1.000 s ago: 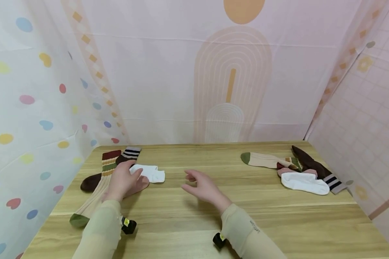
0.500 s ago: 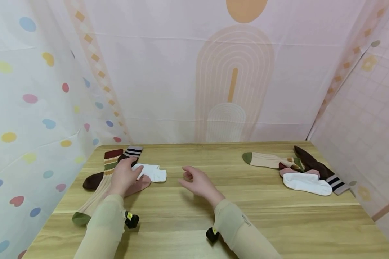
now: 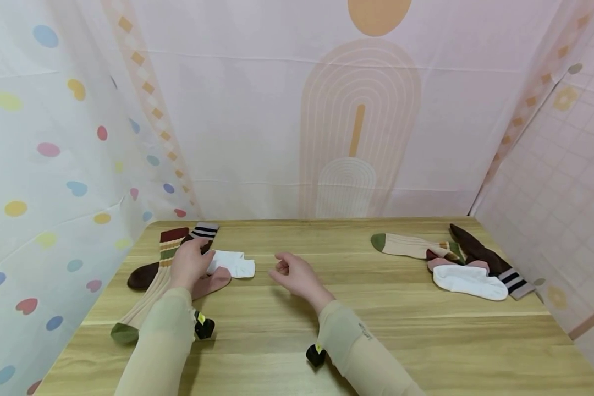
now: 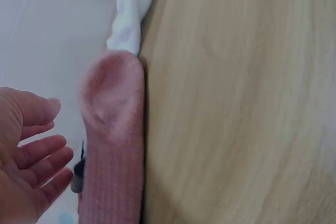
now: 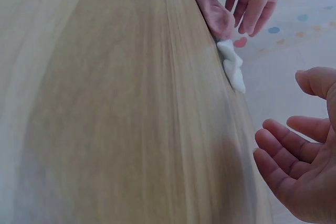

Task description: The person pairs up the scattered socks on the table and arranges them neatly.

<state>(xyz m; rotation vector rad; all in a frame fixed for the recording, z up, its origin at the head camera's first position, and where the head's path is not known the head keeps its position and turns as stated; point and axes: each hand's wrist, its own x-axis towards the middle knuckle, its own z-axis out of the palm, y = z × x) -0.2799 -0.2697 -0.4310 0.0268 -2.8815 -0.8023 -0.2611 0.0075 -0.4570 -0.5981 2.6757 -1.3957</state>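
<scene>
Pale wood tops the table (image 3: 257,352) — a cream sock (image 3: 150,294) lies at its left. Over it hovers the left hand (image 3: 189,265), fingers loosely parted, empty; the right hand (image 3: 295,275), likewise, hangs mid-table. Between them — a pink sock (image 3: 212,283), toe meeting a white sock (image 3: 240,265).

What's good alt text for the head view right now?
An empty left hand hovers by cream, brown, pink and white socks on a wood-grain table; the right hand, also empty, is over bare tabletop. A similar sock pile lies at right.
</scene>
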